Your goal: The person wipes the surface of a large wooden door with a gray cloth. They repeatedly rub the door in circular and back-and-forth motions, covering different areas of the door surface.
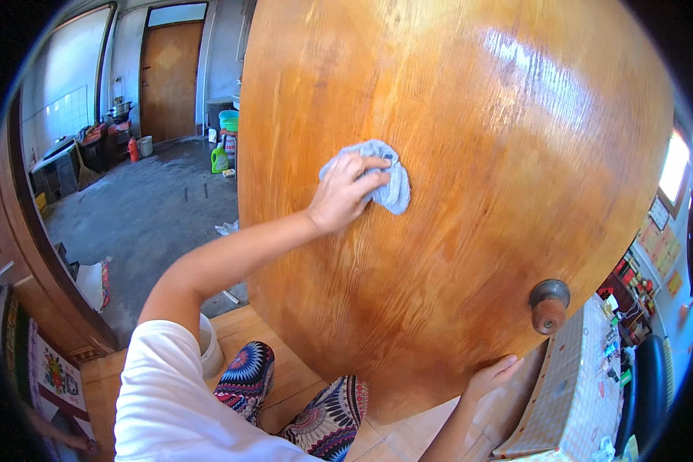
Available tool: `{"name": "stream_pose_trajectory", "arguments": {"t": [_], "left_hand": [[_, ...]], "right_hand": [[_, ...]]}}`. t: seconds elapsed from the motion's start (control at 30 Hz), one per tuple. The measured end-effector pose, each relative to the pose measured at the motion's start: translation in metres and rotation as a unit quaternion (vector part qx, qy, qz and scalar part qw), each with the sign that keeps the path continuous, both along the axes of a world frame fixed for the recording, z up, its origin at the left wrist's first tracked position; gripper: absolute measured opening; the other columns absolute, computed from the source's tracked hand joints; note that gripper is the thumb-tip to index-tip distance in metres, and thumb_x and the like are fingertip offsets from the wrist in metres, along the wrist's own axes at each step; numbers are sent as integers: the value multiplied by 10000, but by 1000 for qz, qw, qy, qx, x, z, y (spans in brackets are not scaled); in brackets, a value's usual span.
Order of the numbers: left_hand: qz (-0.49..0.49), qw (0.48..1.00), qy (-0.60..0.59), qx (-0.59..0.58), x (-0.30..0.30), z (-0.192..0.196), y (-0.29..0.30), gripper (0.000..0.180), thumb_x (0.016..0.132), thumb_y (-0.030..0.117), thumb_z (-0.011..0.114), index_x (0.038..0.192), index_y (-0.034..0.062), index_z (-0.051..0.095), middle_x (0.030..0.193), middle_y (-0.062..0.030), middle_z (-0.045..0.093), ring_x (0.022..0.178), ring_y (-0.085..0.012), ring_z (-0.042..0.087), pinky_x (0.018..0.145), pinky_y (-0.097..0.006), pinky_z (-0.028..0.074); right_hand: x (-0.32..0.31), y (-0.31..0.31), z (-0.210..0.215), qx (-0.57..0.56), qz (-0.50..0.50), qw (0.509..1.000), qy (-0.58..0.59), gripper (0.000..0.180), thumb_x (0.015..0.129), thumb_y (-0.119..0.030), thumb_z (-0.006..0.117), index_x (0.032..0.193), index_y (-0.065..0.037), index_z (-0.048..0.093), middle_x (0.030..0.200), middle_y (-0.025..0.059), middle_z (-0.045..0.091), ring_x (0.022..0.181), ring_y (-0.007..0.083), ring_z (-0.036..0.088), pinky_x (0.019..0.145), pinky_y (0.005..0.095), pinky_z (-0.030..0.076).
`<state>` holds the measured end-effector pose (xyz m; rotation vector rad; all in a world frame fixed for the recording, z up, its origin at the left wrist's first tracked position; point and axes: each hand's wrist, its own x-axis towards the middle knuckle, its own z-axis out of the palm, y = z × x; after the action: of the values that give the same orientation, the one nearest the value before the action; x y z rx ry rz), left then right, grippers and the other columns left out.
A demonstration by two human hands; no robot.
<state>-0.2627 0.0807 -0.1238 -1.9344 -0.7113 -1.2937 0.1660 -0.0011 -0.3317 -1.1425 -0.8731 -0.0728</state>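
A large varnished wooden door (pixel 439 254) with visible grain fills the middle of the view. Its round knob (pixel 548 306), brown with a dark base, sticks out at the lower right. My left hand (pixel 350 191) presses a light grey-blue cloth (pixel 393 185) against the door's face, left of centre, with its fingers curled over it. Lower down and to the right, my right hand (pixel 494 376) rests along the door's lower right edge below the knob. Its fingers are stretched out and it holds nothing.
A pale bucket (pixel 210 346) stands beside my legs on the tiled floor. At right is a table with a checked cloth (pixel 570 385) and small items on it. Through the doorway on the left are a grey floor (pixel 146 208), a green bottle (pixel 219 159) and another wooden door (pixel 172 81).
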Motion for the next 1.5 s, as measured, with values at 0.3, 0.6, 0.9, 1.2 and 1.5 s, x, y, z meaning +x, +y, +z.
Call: {"name": "stream_pose_trajectory", "arguments": {"t": [0.3,0.6,0.9,1.2,1.5], "left_hand": [[54,962,-189,190,-19,264,28,255,897,38,564,1120,56,686,1193,-202,663,1128,-409,612,957,-485,499],[54,996,-68,8,-35,-13,15,428,751,-76,656,1147,88,653,1180,-167,597,1155,-393,548,1003,-479,447],[38,995,-51,72,-21,123,18,341,847,-36,583,1159,96,620,1294,-147,602,1196,-408,554,1007,-483,474],[41,976,-157,145,1,198,27,265,855,-19,568,1105,19,651,1124,-227,655,1070,-430,611,940,-509,485],[49,997,-47,-20,-21,31,-11,403,737,-27,724,1115,104,676,1208,-75,651,1158,-339,606,917,-441,531]], "right_hand": [[-7,-1,4,9,-1,1000,4,591,1127,-353,397,1426,155,438,1450,316,499,1338,384,488,1157,430,348],[-16,-9,13,2,-13,999,37,642,1126,-370,398,1465,175,382,1514,330,435,1396,383,442,1185,434,322],[12,3,-5,3,-14,1000,0,613,1133,-358,373,1462,159,397,1470,309,485,1331,349,494,1142,422,367],[9,-10,4,0,-53,999,-2,627,1132,-353,380,1443,191,396,1476,332,472,1337,365,488,1156,432,351],[1,4,1,-31,-41,998,36,663,1128,-401,361,1489,155,371,1550,309,407,1424,368,421,1208,412,299]]}}
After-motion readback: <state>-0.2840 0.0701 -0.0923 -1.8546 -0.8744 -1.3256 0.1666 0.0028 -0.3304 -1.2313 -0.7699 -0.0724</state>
